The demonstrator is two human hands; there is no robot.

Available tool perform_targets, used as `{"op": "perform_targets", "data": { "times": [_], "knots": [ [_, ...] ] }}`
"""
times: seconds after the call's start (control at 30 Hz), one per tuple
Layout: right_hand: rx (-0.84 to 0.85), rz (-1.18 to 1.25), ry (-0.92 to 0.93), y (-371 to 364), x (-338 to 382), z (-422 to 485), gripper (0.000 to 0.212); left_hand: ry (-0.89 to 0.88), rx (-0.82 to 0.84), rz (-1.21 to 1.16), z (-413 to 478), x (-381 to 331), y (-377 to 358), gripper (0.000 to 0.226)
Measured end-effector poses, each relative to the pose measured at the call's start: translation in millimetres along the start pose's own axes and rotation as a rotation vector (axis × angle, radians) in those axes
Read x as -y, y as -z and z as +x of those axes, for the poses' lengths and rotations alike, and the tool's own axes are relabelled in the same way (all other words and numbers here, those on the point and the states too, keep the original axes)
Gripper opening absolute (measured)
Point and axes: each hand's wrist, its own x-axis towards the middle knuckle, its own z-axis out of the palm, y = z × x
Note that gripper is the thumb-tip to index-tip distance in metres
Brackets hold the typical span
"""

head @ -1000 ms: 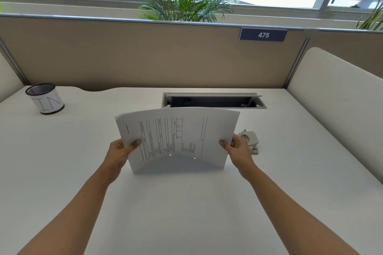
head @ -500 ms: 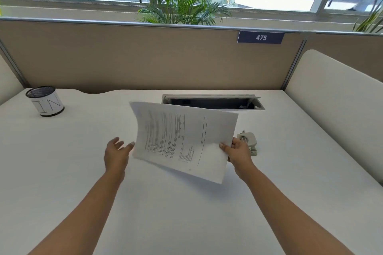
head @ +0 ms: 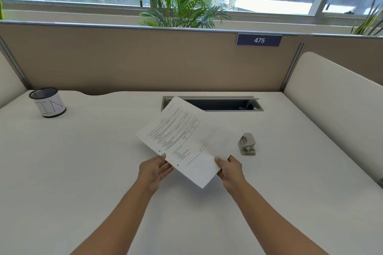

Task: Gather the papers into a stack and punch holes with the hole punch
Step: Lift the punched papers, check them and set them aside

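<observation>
The papers (head: 186,141) are gathered into one stack with their edges close to flush, held in the air above the white desk (head: 83,172), just left of the hole punch (head: 247,144) and tilted so that the far corner points away from the person. Two small round marks sit along the stack's near-left edge. They look like punched holes, so I judge both the gathering and the punching to be done. What seems left is only to set the stack down. How many sheets it holds cannot be told.

The right hand (head: 229,168), near the punch on its near-left side, pinches the stack's near-right edge, thumb on top and fingers underneath. The left hand (head: 155,168), further left of the punch, reaches in with its fingers nearly straight and the thumb tip against the holed edge. It touches the stack but shows no closed pinch. The hole punch rests on the desk, untouched and with no paper in its slot.

Two containers are in view. A black mesh cup (head: 48,102) wrapped in a paper label reading "IN" stands well to the left of the punch and further back, and its inside is too dark to tell what it holds. A recessed cable tray (head: 223,104) lies just behind the punch with its flap raised, and a small pale item shows near its right end.
</observation>
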Motion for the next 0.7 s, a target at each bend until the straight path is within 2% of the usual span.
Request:
{"op": "perform_targets", "data": {
  "times": [0.23,0.47,0.6,0.7],
  "knots": [
    [0.064,0.08,-0.06,1.6,-8.3,-10.6,0.013,-0.106,-0.027,0.102,-2.2,2.3,0.0,0.026],
    [0.113,0.055,-0.068,13.6,0.2,-9.8,0.028,-0.173,-0.02,0.26,-5.3,-2.8,7.8,0.037],
    [0.109,0.043,-0.088,23.4,11.2,-4.3,0.023,-0.202,-0.003,0.309,-7.3,-8.9,13.0,0.038],
    [0.102,-0.061,-0.126,31.2,16.6,0.8,0.016,-0.224,0.024,0.344,-8.5,-14.8,17.0,0.038]
  ]
}}
